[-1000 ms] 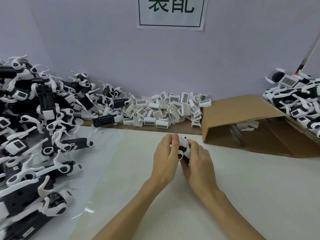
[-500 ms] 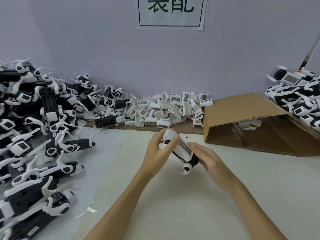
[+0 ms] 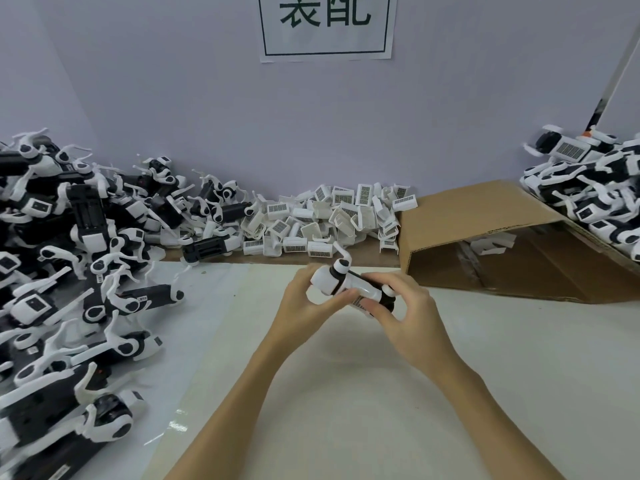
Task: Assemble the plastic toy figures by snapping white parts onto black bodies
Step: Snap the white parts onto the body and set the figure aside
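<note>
Both forearms reach forward over the pale counter and meet at one toy figure, held just above the surface between the hands. The left hand curls round the figure's white end, thumb pressed along its underside. The right hand grips the black end, fingers wrapped over the top; a barcode label shows between the two grips.

Left of the left hand, a heap of assembled black-and-white figures spreads over a clear plastic sheet. Beyond the hands, loose white parts with barcode labels lie piled against the wall. Right of the right hand lies a cardboard box on its side, more figures stacked behind it. A printed sign hangs on the wall.
</note>
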A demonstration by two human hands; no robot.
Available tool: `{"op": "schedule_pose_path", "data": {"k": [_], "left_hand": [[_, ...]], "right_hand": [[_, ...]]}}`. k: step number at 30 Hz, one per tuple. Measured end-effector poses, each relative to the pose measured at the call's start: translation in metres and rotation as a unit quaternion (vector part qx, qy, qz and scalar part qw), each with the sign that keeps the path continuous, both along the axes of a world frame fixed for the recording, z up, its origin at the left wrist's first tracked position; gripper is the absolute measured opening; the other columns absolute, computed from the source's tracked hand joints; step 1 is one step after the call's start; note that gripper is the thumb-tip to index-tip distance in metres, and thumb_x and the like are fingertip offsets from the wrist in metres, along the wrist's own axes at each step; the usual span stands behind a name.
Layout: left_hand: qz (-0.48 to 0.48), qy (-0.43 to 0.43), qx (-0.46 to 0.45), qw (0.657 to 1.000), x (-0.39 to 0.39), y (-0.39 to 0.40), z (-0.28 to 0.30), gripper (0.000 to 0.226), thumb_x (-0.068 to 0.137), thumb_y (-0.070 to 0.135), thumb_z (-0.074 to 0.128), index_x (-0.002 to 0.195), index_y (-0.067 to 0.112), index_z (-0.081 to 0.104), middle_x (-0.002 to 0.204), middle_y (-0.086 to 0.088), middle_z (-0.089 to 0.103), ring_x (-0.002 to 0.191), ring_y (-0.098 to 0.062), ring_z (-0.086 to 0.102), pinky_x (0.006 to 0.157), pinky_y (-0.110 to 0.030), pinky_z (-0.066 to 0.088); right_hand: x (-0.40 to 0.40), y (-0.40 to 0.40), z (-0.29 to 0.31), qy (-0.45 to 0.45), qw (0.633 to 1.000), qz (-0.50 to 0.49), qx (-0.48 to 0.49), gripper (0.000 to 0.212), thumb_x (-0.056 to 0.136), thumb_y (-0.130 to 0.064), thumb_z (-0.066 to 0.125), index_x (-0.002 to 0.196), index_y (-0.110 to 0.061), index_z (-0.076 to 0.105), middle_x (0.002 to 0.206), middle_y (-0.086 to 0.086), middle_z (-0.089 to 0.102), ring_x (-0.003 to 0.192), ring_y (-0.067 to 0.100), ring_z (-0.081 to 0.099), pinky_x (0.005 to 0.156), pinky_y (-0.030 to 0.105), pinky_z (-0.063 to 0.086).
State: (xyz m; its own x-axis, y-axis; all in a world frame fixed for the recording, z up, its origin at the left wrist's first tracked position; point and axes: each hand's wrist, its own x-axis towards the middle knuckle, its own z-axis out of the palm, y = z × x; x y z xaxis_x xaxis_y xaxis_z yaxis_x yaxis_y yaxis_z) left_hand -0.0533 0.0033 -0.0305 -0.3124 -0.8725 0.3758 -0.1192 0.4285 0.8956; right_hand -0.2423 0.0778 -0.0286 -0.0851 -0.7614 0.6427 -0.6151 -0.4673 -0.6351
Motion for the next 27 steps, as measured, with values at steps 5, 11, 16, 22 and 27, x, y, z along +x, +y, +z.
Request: {"op": "schedule_pose_path", "data": {"k": [5,11,16,22,27], "left_hand": [[-0.006,0.004,0.071,0.997,0.001,0.002,0.002,0.049,0.071,0.067,0.082,0.109,0.036,0.075,0.12,-0.001,0.07,0.128,-0.024,0.06,0.11,-0.05,0.049],[0.022,0.051,0.144,0.988,-0.01,0.003,0.0,0.038,0.08,0.061,0.084,0.094,0.026,0.081,0.094,0.002,0.08,0.087,-0.003,0.068,0.08,-0.024,0.052],[0.03,-0.01,0.105,0.994,-0.011,0.003,-0.002,0.055,0.077,0.077,0.07,0.095,0.025,0.076,0.091,0.0,0.075,0.087,-0.008,0.069,0.082,-0.024,0.048],[-0.047,0.032,0.127,0.99,0.001,0.001,0.002,0.07,0.075,0.076,0.072,0.131,0.04,0.052,0.125,0.017,0.069,0.112,0.003,0.065,0.091,-0.023,0.047],[-0.038,0.075,0.106,0.991,-0.007,0.004,0.001,0.057,0.078,0.056,0.084,0.125,0.029,0.07,0.111,0.003,0.078,0.104,-0.018,0.073,0.089,-0.029,0.055]], "right_hand": [[-0.001,-0.001,-0.002,0.019,0.999,-0.016,0.037,0.025,0.094,-0.021,0.076,0.119,-0.022,0.075,0.108,-0.015,0.072,0.105,0.017,0.066,0.096,0.049,0.049],[0.011,-0.001,-0.007,0.117,0.989,-0.082,0.038,0.067,0.083,-0.038,0.086,0.14,-0.023,0.056,0.13,-0.013,0.059,0.123,0.009,0.053,0.11,0.04,0.033],[0.018,0.0,-0.006,0.18,0.971,-0.148,-0.046,0.053,0.078,-0.022,0.09,0.123,-0.018,0.061,0.117,-0.008,0.065,0.112,0.021,0.061,0.099,0.04,0.043],[0.004,0.007,-0.004,0.112,0.986,-0.091,0.082,0.048,0.101,-0.048,0.055,0.143,-0.024,0.052,0.134,-0.008,0.062,0.11,0.013,0.062,0.09,0.032,0.055],[0.007,0.002,-0.007,0.138,0.984,-0.095,0.058,0.05,0.098,-0.032,0.07,0.144,-0.016,0.056,0.142,-0.003,0.056,0.127,0.019,0.057,0.103,0.04,0.051]]}}
